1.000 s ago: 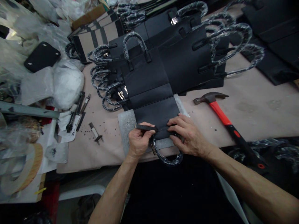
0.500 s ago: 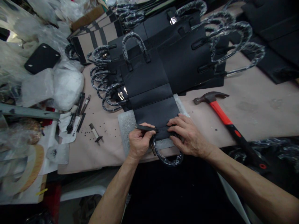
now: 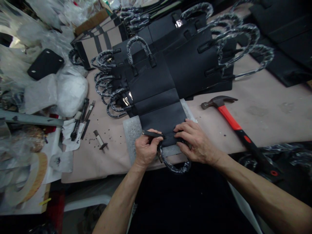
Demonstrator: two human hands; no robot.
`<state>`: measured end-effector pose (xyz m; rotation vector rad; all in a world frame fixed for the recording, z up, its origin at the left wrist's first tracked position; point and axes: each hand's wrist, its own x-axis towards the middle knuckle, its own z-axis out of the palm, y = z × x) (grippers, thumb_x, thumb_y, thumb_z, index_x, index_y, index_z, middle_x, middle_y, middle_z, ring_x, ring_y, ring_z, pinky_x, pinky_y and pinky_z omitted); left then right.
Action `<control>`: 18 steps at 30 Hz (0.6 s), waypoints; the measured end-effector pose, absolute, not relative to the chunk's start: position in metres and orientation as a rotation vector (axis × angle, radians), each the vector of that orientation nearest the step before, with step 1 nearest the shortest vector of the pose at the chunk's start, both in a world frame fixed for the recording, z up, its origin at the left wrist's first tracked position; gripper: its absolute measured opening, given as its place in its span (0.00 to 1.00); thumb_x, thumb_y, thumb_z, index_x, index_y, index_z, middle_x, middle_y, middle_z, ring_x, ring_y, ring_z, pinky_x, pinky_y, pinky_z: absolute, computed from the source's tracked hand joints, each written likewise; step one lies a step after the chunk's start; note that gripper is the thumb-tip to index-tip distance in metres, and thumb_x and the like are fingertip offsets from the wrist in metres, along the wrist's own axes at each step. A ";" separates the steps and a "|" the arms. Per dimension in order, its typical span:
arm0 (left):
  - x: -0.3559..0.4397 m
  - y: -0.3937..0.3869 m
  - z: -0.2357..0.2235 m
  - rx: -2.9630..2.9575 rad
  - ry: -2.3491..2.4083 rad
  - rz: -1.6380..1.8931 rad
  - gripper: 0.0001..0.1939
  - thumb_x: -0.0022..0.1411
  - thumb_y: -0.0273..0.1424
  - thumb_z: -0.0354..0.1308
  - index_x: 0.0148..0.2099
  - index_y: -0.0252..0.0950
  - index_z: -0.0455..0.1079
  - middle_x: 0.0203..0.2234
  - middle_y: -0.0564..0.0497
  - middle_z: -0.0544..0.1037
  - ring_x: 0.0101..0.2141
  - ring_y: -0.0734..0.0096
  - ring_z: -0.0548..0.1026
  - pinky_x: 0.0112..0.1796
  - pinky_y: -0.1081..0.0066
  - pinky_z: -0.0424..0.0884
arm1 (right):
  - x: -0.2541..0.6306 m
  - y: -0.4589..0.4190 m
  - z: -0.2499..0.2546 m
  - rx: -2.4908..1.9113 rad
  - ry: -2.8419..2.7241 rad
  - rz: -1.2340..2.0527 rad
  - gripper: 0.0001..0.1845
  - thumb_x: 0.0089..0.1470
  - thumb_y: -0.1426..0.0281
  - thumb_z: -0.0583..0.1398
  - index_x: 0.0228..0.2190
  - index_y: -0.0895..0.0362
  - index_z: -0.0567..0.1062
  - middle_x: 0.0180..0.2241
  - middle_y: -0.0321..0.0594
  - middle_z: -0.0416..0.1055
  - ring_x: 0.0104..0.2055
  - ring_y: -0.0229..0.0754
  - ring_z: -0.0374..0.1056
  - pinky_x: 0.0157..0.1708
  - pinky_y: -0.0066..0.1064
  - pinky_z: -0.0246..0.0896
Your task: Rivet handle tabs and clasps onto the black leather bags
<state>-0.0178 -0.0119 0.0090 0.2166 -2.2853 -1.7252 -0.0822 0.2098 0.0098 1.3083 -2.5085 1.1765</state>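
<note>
My left hand (image 3: 147, 149) is closed around a slim dark metal tool (image 3: 153, 133). The tool's tip points right, onto a black leather bag panel (image 3: 162, 118). Whether the tip touches the leather I cannot tell. My right hand (image 3: 196, 143) lies on the panel's right side, fingers spread and pressing near the edge. A plastic-wrapped bag handle (image 3: 175, 169) loops down between both hands, over the table's front edge. Beneath the panel is a grey stone slab (image 3: 132, 130). Part of the handle's right end is hidden by my right hand.
A claw hammer (image 3: 230, 118) with a red and black grip lies to the right. On the left are a two-pronged tool (image 3: 100, 140), other hand tools (image 3: 80, 122) and a tape roll (image 3: 36, 178). Black bag panels with wrapped handles (image 3: 195, 61) are stacked behind.
Both hands and the tool stay nearly in place on the panel. The whole view has shifted slightly.
</note>
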 end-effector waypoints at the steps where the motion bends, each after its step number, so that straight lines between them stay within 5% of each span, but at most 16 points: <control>1: -0.018 -0.011 0.009 0.202 -2.298 -1.685 0.05 0.62 0.30 0.67 0.41 0.37 0.79 0.36 0.49 0.84 0.37 0.63 0.83 0.43 0.66 0.80 | -0.082 0.210 0.010 1.309 -2.505 1.178 0.12 0.55 0.73 0.62 0.42 0.54 0.72 0.49 0.47 0.71 0.52 0.54 0.67 0.63 0.61 0.56; 7: -0.022 -0.005 0.019 -0.006 -2.387 -1.422 0.04 0.64 0.27 0.65 0.41 0.37 0.77 0.36 0.48 0.84 0.38 0.63 0.82 0.44 0.66 0.78 | -0.082 0.209 0.013 1.289 -2.502 1.202 0.11 0.54 0.74 0.61 0.41 0.55 0.74 0.48 0.47 0.72 0.52 0.54 0.66 0.63 0.60 0.56; 18: -0.031 -0.009 0.025 -0.087 -2.457 -1.501 0.05 0.63 0.24 0.62 0.42 0.37 0.75 0.35 0.52 0.82 0.35 0.69 0.81 0.41 0.70 0.78 | -0.080 0.209 0.011 1.281 -2.502 1.178 0.10 0.55 0.73 0.61 0.41 0.56 0.75 0.47 0.47 0.72 0.52 0.53 0.66 0.63 0.57 0.55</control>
